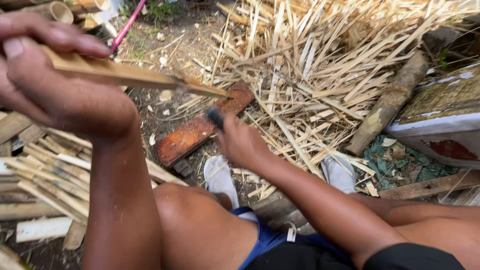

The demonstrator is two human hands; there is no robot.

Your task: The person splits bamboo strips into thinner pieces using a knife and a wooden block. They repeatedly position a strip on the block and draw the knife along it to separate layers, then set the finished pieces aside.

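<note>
Bamboo strip [130, 75] sits in your left hand [55, 85], fingers clamped round its near end, far tip frayed, pointing toward reddish board [200, 127]. Your right hand [240, 142] just below that tip, fist closed on dark handle [215, 118]; blade hidden, can't tell what tool it is. Beyond strip tip: big heap of bamboo splints [320, 65], log [390, 102] at its right edge. Left of strip, stacked slats [45, 175], partly cut off by frame.

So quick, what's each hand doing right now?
Left hand: closed, holding a bamboo stick.
Right hand: closed on a dark handle; its blade blurred.
</note>
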